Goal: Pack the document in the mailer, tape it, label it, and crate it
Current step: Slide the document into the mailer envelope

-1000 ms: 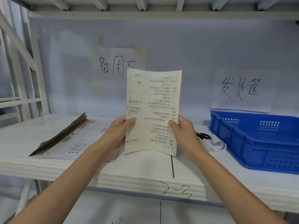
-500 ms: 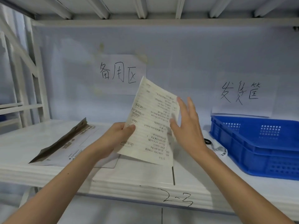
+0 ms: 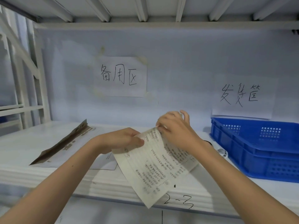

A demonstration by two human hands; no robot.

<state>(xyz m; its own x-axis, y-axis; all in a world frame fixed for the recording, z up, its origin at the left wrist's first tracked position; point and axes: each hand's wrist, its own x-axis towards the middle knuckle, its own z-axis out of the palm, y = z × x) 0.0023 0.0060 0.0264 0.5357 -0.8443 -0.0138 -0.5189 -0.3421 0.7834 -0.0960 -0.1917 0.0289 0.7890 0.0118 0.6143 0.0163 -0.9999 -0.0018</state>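
The document, a cream sheet with printed lines, hangs tilted over the front of the white shelf. My left hand pinches its left edge near the top. My right hand grips the top edge and bends it over. The mailer, a flat white envelope with a brown flap standing up, lies on the shelf to the left of my left hand. A blue crate stands on the shelf at the right.
Behind my right wrist lie black-handled scissors and a strip of labels, mostly hidden. Two handwritten paper signs hang on the back wall. White shelf uprights rise at the left. "2-3" is written on the shelf's front edge.
The document was held upright in both hands; it has come down and tilted. My right hand let go of its right side, then took the top edge and is folding it down.
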